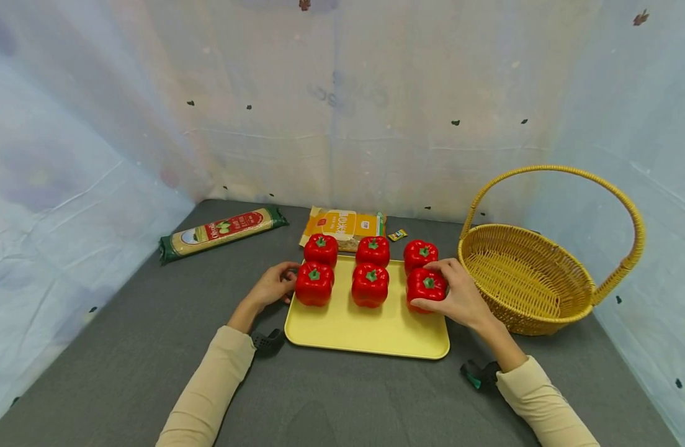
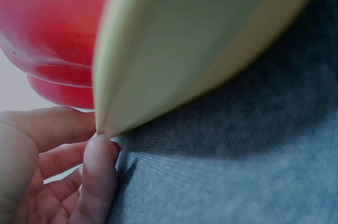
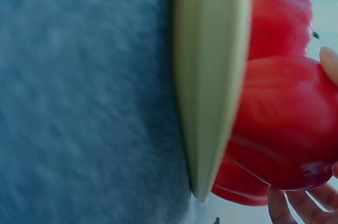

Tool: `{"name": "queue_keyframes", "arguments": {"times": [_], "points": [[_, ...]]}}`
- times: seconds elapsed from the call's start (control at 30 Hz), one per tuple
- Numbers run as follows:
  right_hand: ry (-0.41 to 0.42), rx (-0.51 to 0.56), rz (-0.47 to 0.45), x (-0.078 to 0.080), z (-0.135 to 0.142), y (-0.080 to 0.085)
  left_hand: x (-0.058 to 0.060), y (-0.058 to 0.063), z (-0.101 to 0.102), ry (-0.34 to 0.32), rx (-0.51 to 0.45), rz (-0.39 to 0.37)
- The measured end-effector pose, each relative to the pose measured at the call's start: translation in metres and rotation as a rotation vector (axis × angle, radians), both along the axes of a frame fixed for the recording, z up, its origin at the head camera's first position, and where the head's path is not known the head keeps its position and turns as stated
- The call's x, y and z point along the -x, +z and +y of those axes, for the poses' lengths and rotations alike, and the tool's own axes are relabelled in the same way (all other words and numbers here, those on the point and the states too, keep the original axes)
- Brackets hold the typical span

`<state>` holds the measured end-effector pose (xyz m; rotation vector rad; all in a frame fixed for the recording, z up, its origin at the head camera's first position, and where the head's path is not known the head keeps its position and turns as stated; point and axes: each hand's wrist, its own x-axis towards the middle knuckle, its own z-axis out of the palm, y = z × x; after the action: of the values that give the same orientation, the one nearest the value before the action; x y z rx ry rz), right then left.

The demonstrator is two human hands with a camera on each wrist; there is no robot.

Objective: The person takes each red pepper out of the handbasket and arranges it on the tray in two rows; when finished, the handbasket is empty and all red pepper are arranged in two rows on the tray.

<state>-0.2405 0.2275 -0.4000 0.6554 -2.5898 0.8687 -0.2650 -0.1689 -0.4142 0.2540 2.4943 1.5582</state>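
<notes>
Several red bell peppers with green stems stand on a yellow tray [image 1: 342, 332] in two rows. My right hand [image 1: 460, 297] grips the front-right pepper [image 1: 423, 287], thumb on its near side and fingers over the far side. In the right wrist view that pepper [image 3: 290, 123] sits between thumb and fingertips, beside the tray's edge [image 3: 214, 76]. At the tray's left side, my left hand [image 1: 272, 285] pinches the rim next to the front-left pepper [image 1: 314, 284]. The left wrist view shows thumb and forefinger meeting at the tray's rim [image 2: 158, 60].
A wicker basket [image 1: 582, 310] with a tall handle stands right of the tray. Behind the peppers lies an orange food packet [image 1: 342, 225] with a small yellow sachet [image 1: 397, 235] beside it. A long green-ended pasta packet [image 1: 222, 232] lies back left. Pale sheeting [image 1: 376, 143] walls the table.
</notes>
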Motion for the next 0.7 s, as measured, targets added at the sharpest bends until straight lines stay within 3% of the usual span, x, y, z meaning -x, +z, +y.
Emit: {"name": "queue_keyframes", "arguments": {"times": [0.27, 0.47, 0.7], "points": [[0.005, -0.019, -0.026, -0.002, -0.002, -0.002, 0.0, 0.0, 0.0, 0.003, -0.003, -0.001], [0.073, -0.046, -0.089, -0.005, 0.004, 0.003, 0.0, -0.001, -0.001, -0.004, 0.001, -0.006], [0.128, -0.052, -0.081, -0.004, 0.009, 0.005, -0.001, 0.001, 0.0, -0.001, 0.0, 0.003]]}}
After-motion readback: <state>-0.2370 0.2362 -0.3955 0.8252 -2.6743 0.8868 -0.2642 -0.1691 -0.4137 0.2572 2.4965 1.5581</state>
